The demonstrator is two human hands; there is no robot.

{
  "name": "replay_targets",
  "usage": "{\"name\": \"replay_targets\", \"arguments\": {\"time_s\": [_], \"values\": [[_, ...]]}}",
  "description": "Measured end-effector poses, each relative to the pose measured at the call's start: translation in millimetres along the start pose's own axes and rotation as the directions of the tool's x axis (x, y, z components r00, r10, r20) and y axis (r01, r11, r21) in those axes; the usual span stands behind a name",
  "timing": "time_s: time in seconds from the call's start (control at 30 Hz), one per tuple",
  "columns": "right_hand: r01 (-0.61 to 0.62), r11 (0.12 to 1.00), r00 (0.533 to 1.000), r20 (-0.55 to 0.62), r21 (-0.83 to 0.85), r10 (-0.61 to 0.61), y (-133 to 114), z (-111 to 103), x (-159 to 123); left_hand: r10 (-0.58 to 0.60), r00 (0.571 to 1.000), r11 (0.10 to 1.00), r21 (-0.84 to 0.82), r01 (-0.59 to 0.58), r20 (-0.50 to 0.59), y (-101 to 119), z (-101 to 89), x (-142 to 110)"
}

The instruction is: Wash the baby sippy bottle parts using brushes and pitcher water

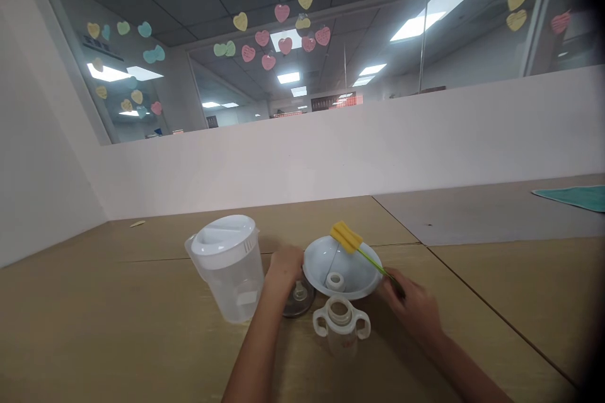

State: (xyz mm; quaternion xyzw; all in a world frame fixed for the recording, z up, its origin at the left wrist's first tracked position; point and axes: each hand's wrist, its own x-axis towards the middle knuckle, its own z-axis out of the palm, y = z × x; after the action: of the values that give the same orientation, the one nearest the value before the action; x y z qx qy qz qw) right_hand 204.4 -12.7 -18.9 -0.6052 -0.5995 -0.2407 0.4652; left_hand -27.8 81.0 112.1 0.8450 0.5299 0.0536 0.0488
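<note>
My right hand (pixel 412 307) is closed around the green handle of a bottle brush (pixel 347 237) with a yellow sponge head. The sponge hangs over the far part of a white bowl (pixel 314 261). Inside the bowl lies a white bottle collar ring (pixel 335 281). My left hand (pixel 286 266), blurred, is at the bowl's left rim, above a dark round dish (pixel 293 310) with a clear bottle nipple (pixel 299 291) in it. Its fingers are mostly hidden. In front of the bowl stands an uncapped baby bottle (pixel 341 330) with two white handles.
A lidded translucent pitcher (pixel 231 274) stands left of my left forearm on the wooden table (pixel 118 327). A teal cloth (pixel 574 196) lies at the far right. Behind the table rises a white wall (pixel 302 164) with a window carrying heart-shaped notes.
</note>
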Motion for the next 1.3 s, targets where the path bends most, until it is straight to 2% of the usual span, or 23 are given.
{"name": "replay_targets", "arguments": {"time_s": [0.13, 0.3, 0.4, 0.5, 0.63, 0.7, 0.77, 0.83, 0.9, 0.97, 1.03, 1.07, 1.17, 1.3], "values": [[0.005, 1.000, 1.000, 0.015, -0.002, -0.005, 1.4, 0.4, -0.6, 0.162, 0.985, 0.981, -0.095, -0.167, -0.061, 19.1, 10.2, 4.3], [0.018, 1.000, 1.000, -0.021, -0.019, -0.018, 1.7, 0.8, 0.6, 0.292, 0.956, 0.929, -0.247, -0.276, 0.030, 30.1, 47.1, 17.9], [0.012, 1.000, 1.000, -0.024, -0.007, -0.012, 2.1, 0.5, 1.1, 0.341, 0.938, 0.887, -0.351, -0.300, 0.058, 26.6, 57.2, 25.9], [-0.013, 0.997, 0.998, -0.055, 0.078, 0.017, 2.7, -0.6, -0.3, 0.361, 0.933, 0.830, -0.453, -0.326, -0.012, 21.6, 49.1, 29.9], [0.010, 0.974, 0.984, -0.174, 0.225, 0.030, 5.0, -1.0, -3.0, 0.344, 0.930, 0.737, -0.575, -0.355, -0.132, 17.1, 20.9, 22.2], [0.021, 0.977, 0.983, -0.181, 0.214, 0.019, 7.6, -0.1, -2.9, 0.361, 0.923, 0.655, -0.669, -0.352, -0.133, 14.9, 5.3, 13.8], [0.016, 0.987, 0.989, -0.151, 0.159, 0.008, 10.9, 0.9, -1.9, 0.389, 0.916, 0.524, -0.794, -0.309, -0.099, 11.8, -8.4, 5.5], [0.030, 0.994, 0.989, -0.144, 0.108, -0.014, 13.6, 1.3, -1.1, 0.399, 0.911, 0.442, -0.848, -0.293, -0.106, 7.7, -18.3, -0.7], [0.089, 0.991, 0.981, -0.182, 0.101, -0.069, 14.0, 0.7, -1.1, 0.378, 0.912, 0.495, -0.798, -0.344, -0.159, 2.6, -24.0, -4.5], [0.175, 0.975, 0.965, -0.221, 0.136, -0.142, 11.3, -0.8, -1.4, 0.334, 0.922, 0.668, -0.642, -0.377, -0.194, -2.9, -26.3, -6.8], [0.258, 0.950, 0.946, -0.245, 0.176, -0.211, 6.9, -2.5, -1.7, 0.236, 0.962, 0.874, -0.403, -0.273, -0.139, -8.2, -26.8, -9.0], [0.285, 0.940, 0.939, -0.250, 0.189, -0.234, 4.9, -3.2, -1.8, 0.167, 0.982, 0.938, -0.291, -0.187, -0.091, -10.7, -26.6, -10.0], [0.301, 0.934, 0.937, -0.242, 0.191, -0.252, 1.4, -4.6, -1.4, 0.008, 0.998, 0.994, -0.105, -0.002, 0.063, -17.4, -24.4, -11.2], [0.274, 0.945, 0.946, -0.226, 0.178, -0.232, 0.7, -5.2, -0.9, -0.058, 0.982, 0.997, -0.043, 0.067, 0.181, -22.3, -15.1, -4.8]]}}
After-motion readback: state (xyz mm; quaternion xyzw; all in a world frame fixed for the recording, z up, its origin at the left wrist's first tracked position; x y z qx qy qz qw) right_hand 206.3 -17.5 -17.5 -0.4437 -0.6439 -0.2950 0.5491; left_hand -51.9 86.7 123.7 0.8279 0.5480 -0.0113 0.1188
